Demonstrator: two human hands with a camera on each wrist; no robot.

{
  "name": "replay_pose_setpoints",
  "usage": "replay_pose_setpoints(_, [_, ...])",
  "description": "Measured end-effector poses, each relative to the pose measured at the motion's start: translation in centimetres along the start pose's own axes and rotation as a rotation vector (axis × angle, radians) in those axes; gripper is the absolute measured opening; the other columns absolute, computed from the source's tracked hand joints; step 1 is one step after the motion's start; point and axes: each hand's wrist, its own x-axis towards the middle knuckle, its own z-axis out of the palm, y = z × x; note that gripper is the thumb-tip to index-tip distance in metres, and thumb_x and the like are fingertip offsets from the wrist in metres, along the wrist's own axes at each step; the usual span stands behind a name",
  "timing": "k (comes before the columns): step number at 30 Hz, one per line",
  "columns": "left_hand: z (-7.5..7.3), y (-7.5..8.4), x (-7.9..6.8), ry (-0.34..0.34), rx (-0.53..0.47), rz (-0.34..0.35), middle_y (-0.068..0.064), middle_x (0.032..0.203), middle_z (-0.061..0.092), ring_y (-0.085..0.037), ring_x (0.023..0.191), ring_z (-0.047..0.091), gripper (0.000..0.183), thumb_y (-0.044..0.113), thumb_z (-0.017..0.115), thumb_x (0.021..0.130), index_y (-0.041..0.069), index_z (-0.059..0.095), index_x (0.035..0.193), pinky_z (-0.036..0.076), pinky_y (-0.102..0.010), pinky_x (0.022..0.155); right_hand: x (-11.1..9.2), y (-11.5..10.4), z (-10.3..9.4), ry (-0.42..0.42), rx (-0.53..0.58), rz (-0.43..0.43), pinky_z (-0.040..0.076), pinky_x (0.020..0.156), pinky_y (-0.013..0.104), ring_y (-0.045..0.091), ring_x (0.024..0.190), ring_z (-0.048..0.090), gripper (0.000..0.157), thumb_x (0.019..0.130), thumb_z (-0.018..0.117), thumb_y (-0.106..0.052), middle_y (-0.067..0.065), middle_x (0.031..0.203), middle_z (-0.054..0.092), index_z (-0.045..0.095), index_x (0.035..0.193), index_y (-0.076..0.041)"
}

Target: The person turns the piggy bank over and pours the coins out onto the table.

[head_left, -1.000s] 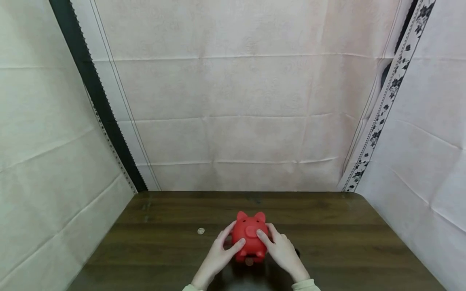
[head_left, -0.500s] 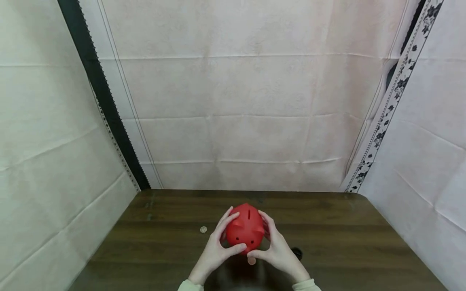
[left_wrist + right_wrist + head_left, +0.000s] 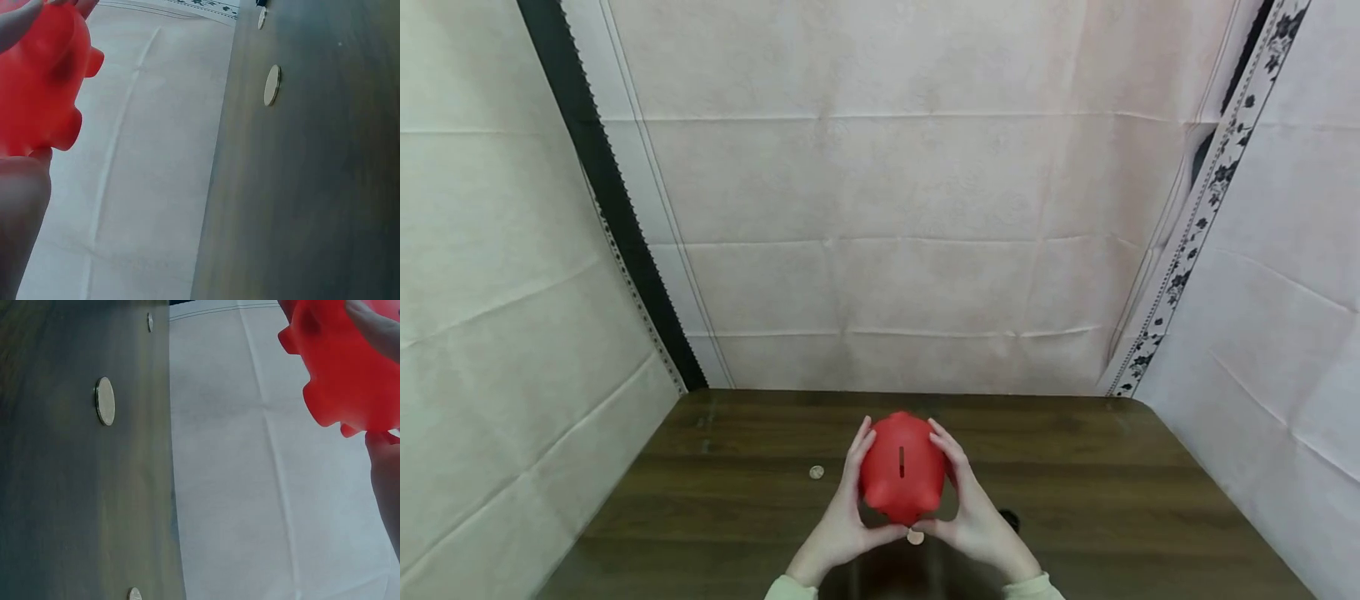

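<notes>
Both hands hold a red piggy bank (image 3: 901, 467) up off the table, as the wrist views show. Its coin slot faces the head camera. The left hand (image 3: 842, 525) grips one side with its fingers, the thumb along the near end. On the opposite side the right hand (image 3: 973, 521) grips it the same way, and the two thumb tips nearly meet. A coin (image 3: 915, 537) lies on the table below the thumbs. The piggy bank's red body (image 3: 37, 87) fills the upper left of the left wrist view, with its stubby feet showing.
Another coin (image 3: 816, 472) lies on the brown wooden table (image 3: 737, 517) to the left. A small coin (image 3: 134, 594) shows at the bottom of the right wrist view. Beside the right wrist sits a small black object (image 3: 1010, 520), partly hidden. White cloth (image 3: 880, 250) hangs around the table.
The hands have tipped the piggy bank from face toward the head camera to slot toward it. The thumbs slid from its front down to its near end.
</notes>
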Motion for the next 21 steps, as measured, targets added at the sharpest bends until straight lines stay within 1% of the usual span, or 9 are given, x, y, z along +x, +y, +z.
replay_pose_setpoints(2, [0.0,-0.1,0.1,-0.008,0.016,0.013,-0.01,0.163,0.001,-0.003,0.144,0.023,0.105,0.013,0.081,0.076,0.008,0.011,0.154,0.048,-0.03,0.103,0.0,0.1,-0.1,-0.003,0.003,0.003,0.033,0.112,0.017,0.009,0.147,0.021,0.101,0.073,0.084,-0.011,0.022,0.158,0.015,0.017,0.149,-0.002])
replay_pose_setpoints(5, [0.1,-0.2,0.3,-0.02,0.034,0.009,-0.011,0.163,0.003,-0.004,0.143,0.024,0.104,0.012,0.081,0.077,0.008,0.011,0.154,0.049,-0.031,0.102,-0.1,0.2,-0.4,-0.002,-0.013,0.012,0.036,0.111,0.019,0.009,0.146,0.021,0.101,0.072,0.085,-0.01,0.022,0.158,0.016,0.019,0.149,-0.002])
replay_pose_setpoints(6, [0.1,-0.2,0.3,-0.019,0.029,-0.01,-0.01,0.163,0.006,-0.004,0.142,0.027,0.105,0.012,0.081,0.076,0.01,0.011,0.154,0.049,-0.03,0.102,-0.2,0.3,-0.5,0.0,-0.025,0.017,0.037,0.11,0.019,0.008,0.146,0.023,0.101,0.071,0.085,-0.011,0.022,0.158,0.017,0.02,0.148,-0.002])
replay_pose_setpoints(9, [0.2,0.0,0.4,-0.003,-0.036,-0.121,-0.007,0.161,0.018,-0.001,0.138,0.035,0.11,0.012,0.084,0.073,0.019,0.011,0.155,0.047,-0.026,0.103,-0.3,0.3,-0.8,0.029,-0.07,0.049,0.04,0.108,0.02,0.005,0.141,0.03,0.104,0.069,0.088,-0.016,0.019,0.157,0.024,0.022,0.149,-0.002])
replay_pose_setpoints(12, [0.4,0.4,0.4,0.044,-0.111,-0.268,-0.006,0.158,0.028,0.0,0.133,0.043,0.111,0.011,0.085,0.072,0.028,0.013,0.154,0.046,-0.022,0.102,-0.3,0.1,-1.0,0.092,-0.072,0.14,0.041,0.106,0.022,0.001,0.135,0.037,0.107,0.066,0.089,-0.019,0.011,0.155,0.034,0.024,0.15,-0.008])
replay_pose_setpoints(13, [0.5,0.5,0.4,0.065,-0.128,-0.313,-0.006,0.157,0.03,-0.001,0.132,0.045,0.11,0.011,0.085,0.072,0.031,0.015,0.154,0.046,-0.021,0.101,-0.3,0.0,-1.0,0.115,-0.062,0.181,0.042,0.105,0.024,0.001,0.134,0.039,0.106,0.067,0.089,-0.019,0.008,0.154,0.036,0.025,0.15,-0.012])
replay_pose_setpoints(15, [0.8,0.7,0.5,0.111,-0.144,-0.375,-0.007,0.155,0.033,-0.008,0.13,0.051,0.105,0.01,0.084,0.074,0.032,0.019,0.153,0.048,-0.021,0.098,-0.1,-0.2,-0.9,0.154,-0.04,0.271,0.043,0.105,0.029,0.003,0.132,0.042,0.103,0.068,0.089,-0.02,0.002,0.152,0.041,0.027,0.15,-0.02])
replay_pose_setpoints(18, [1.1,0.7,0.6,0.174,-0.134,-0.425,-0.008,0.149,0.04,-0.021,0.13,0.054,0.094,0.013,0.081,0.078,0.031,0.025,0.151,0.05,-0.025,0.098,0.2,-0.3,-0.6,0.195,-0.029,0.407,0.046,0.103,0.035,0.01,0.129,0.047,0.096,0.07,0.087,-0.024,-0.003,0.148,0.045,0.03,0.147,-0.03])
replay_pose_setpoints(21, [1.3,0.7,0.7,0.218,-0.119,-0.449,-0.007,0.147,0.042,-0.029,0.132,0.052,0.084,0.017,0.078,0.081,0.031,0.03,0.149,0.049,-0.036,0.103,0.4,-0.3,-0.3,0.227,-0.048,0.523,0.049,0.1,0.036,0.018,0.126,0.053,0.091,0.069,0.087,-0.027,-0.002,0.143,0.052,0.034,0.144,-0.032])
